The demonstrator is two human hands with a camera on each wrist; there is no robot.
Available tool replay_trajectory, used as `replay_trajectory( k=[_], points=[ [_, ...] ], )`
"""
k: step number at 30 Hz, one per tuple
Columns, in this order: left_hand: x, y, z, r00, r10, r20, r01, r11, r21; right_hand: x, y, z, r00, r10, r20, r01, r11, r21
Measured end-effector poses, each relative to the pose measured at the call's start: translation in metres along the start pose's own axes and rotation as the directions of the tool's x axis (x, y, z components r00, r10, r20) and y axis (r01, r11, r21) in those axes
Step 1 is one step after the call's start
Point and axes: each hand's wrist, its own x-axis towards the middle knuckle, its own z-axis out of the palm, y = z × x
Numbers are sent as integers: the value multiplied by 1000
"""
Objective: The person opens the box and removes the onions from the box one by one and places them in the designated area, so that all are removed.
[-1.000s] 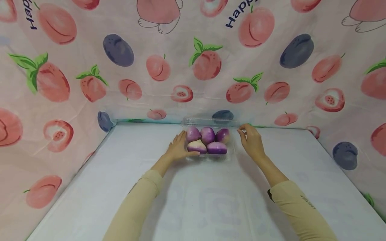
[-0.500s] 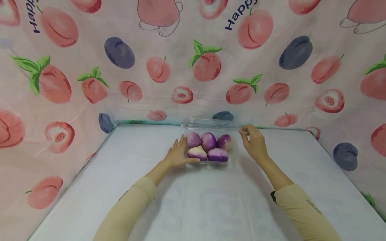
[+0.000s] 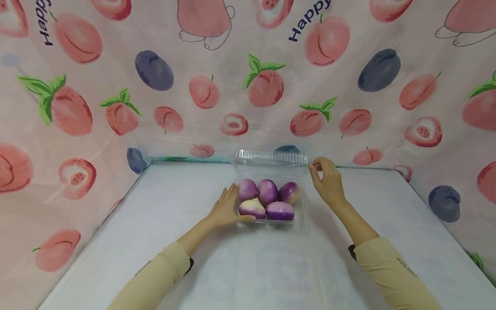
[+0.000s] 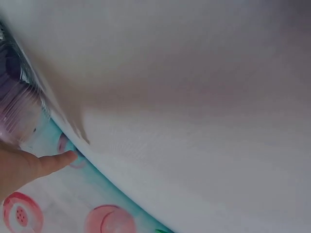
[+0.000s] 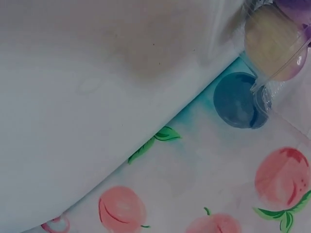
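Note:
A clear plastic clamshell box [image 3: 267, 221] holding several purple-and-white onions [image 3: 280, 211] stands at the middle back of the table. Its clear lid [image 3: 271, 157] is raised at the far side. My left hand [image 3: 222, 212] rests against the box's left side with fingers stretched out, the thumb lying along the front edge. My right hand [image 3: 327, 181] pinches the lid's right corner between thumb and fingers. In the left wrist view, part of the left hand [image 4: 24, 167] shows beside the box. The right wrist view shows an onion [image 5: 274, 43] through clear plastic, but no hand.
A white-covered table [image 3: 263, 267] stretches in front of the box and to both sides. Close behind the lid hangs a pink fruit-patterned cloth [image 3: 232, 99], which also rises along the left and right edges.
The box of onions has slid toward me, with my left hand moving along with it. The lid stands further from the onions, still pinched by my right hand. The head view has tilted slightly.

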Motion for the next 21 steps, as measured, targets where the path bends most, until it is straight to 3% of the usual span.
replay_trajectory(
  k=[5,14,17,21],
  points=[
    [-9,2,1,999,32,-5,-32,998,-45,7,0,-1,999,-53,3,53,998,-33],
    [-31,14,4,1000,-18,2,18,996,-82,21,5,2,999,-21,41,22,999,-28],
    [-38,18,8,999,-34,-2,34,994,-106,27,6,5,998,38,43,-38,999,-1],
    [-46,25,14,998,-55,-6,53,988,-142,34,8,10,981,187,53,-190,980,52]
  ],
)
